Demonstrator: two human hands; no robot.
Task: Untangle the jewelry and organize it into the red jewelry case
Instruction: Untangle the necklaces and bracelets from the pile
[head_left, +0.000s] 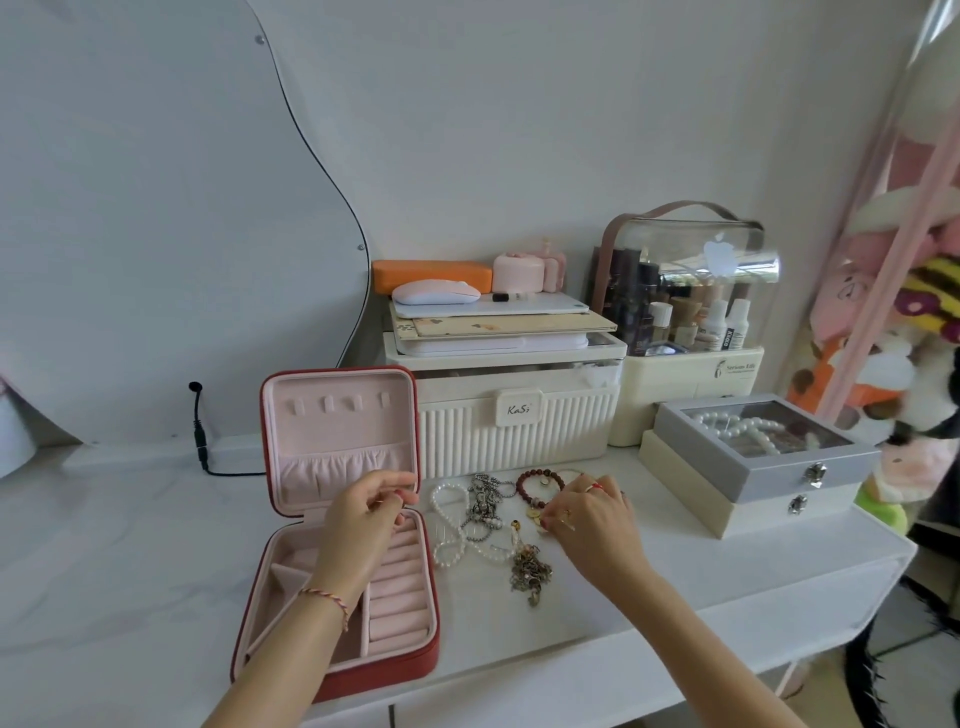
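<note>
The red jewelry case (422, 623) lies open on the white table, its pink lid upright with small hooks and a pouch. My left hand (363, 514) hovers over the case's ring rolls, fingers curled as if pinching something tiny that I cannot make out. To the right lies a tangle of jewelry: a white pearl strand (448, 525), silver chains (484, 501), a dark red bead bracelet (535, 483) and a brassy chain clump (530, 569). My right hand (589, 512) rests on the table by the red bracelet, fingertips pinching a small gold charm piece.
A ribbed cream storage box (519, 436) stands right behind the jewelry. A grey glass-lidded box (763, 457) holding pearls sits on a cream box at the right. A clear cosmetics organizer (685, 291) is at the back. A black cable (200, 436) runs left of the case.
</note>
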